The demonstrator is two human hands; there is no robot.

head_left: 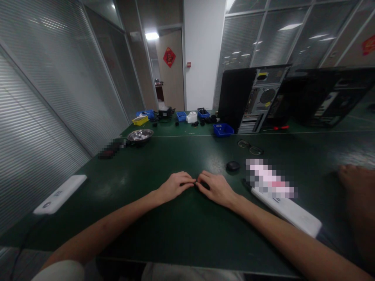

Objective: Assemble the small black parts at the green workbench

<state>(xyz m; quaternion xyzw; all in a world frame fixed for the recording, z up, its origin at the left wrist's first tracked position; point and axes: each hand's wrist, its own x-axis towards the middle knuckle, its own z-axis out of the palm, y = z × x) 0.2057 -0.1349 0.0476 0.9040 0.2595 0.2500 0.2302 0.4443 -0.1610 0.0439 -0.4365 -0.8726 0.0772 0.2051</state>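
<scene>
My left hand (177, 185) and my right hand (216, 187) meet fingertip to fingertip low over the green table (140, 218). The fingers of each hand are pinched together. Something small and dark seems to sit between the fingertips, too small to name. To the right of my right hand lies a black computer mouse (233, 166), apart from it. A pair of glasses (250, 147) rests farther back.
White power strips lie at left (61, 194) and right (288, 212). A metal bowl (140, 135), a blue bin (223, 129) and a yellow bin (140, 120) stand farther back. Behind the glasses is a computer case (253, 99). Another person's hand (356, 179) is at right.
</scene>
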